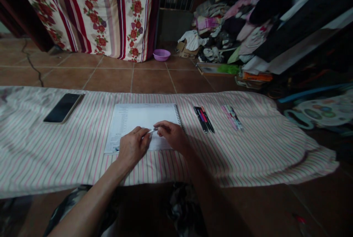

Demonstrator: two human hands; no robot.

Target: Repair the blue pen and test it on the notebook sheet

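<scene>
A spiral-bound notebook (146,115) lies open on the striped cloth, its wire coil along the right side. Over its lower half, my left hand (134,143) pinches one end of a thin, pale pen (152,131). My right hand (173,135) has its fingertips closed at the pen's other end, where a small dark part shows. Most of the pen is hidden by my fingers. Right of the notebook lies a group of dark pens (203,120), one with a red part. Farther right is a second group of pink and pale pens (232,118).
A striped cloth (261,148) covers the long low surface before me. On its left lies a phone (63,108). Beyond are a tiled floor (110,77), a floral curtain (93,13), a purple basin (161,54) and a heap of clothes (234,20).
</scene>
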